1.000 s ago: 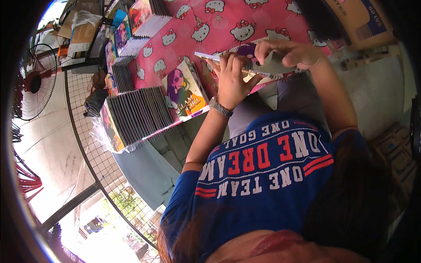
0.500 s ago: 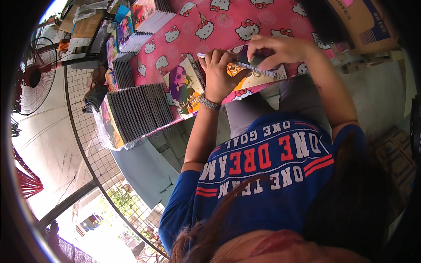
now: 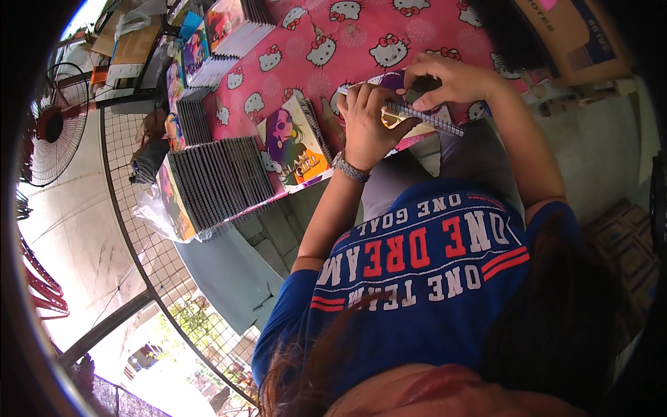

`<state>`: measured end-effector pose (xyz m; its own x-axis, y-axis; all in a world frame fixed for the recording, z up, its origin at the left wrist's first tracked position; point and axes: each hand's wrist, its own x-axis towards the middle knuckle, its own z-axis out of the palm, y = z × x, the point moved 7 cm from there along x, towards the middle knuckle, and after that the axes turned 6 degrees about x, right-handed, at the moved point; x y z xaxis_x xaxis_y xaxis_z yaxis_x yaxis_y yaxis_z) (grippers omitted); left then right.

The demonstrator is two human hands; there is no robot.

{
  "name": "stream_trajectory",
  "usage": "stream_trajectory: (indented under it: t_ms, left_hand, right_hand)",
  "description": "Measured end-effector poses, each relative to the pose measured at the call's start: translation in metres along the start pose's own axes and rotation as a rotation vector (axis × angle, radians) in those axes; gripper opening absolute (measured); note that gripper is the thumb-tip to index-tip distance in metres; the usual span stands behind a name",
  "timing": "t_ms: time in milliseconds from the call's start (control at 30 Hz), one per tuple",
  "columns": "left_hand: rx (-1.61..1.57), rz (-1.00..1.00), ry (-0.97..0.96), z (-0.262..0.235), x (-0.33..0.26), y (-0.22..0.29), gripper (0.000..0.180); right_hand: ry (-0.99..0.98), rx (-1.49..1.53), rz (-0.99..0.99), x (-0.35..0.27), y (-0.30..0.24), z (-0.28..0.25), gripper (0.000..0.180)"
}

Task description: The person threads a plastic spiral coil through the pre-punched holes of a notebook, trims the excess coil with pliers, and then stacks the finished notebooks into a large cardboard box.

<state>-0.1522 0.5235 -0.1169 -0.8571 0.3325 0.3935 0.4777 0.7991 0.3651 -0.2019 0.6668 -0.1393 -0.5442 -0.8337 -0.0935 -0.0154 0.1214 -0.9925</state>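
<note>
A standing fan (image 3: pixel 52 125) is at the far left, with a wire grille (image 3: pixel 128 191) curving nearer. Stacks of notebooks (image 3: pixel 215 68) line the left side of the pink tablecloth (image 3: pixel 361 59), and at the near left corner a row of notebooks (image 3: pixel 222 181) stands packed on edge, dark coils showing. Right of that row lies a loose notebook (image 3: pixel 295 142) with an illustrated cover, its coil on the right.

The left hand (image 3: pixel 372 125) is closed around the left part of a spiral notebook (image 3: pixel 427 118), fingers over the far side, thumb along the near side. This notebook is tilted at the table's near edge, coil toward the person. The right hand (image 3: pixel 455 80) is curled above its right part, thumb bent toward the fingers; whether they pinch a dark flap there cannot be told. A cardboard box (image 3: pixel 566 42) is at the far right.

The notebook should be light and fairly stiff, its pages loose and the cover perhaps slippery. The coil could bend if squeezed, so gripping the whole thickness beside it seems safest.
</note>
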Motion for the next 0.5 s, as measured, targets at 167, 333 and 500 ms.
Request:
stream_trajectory:
  t_ms: [167,333,500]
  left_hand:
    - [-0.057,-0.009,-0.027,-0.011,0.004,-0.024,0.047]
    - [0.017,-0.009,-0.077,-0.017,0.006,-0.047,0.041]
    - [-0.235,-0.116,-0.176,-0.015,0.011,-0.055,0.035]
  right_hand:
    - [-0.018,0.013,-0.037,0.012,-0.004,0.002,0.056]
    - [-0.170,0.360,-0.282,0.022,-0.021,0.003,0.047]
    - [-0.102,0.276,-0.069,0.032,-0.022,0.001,0.039]
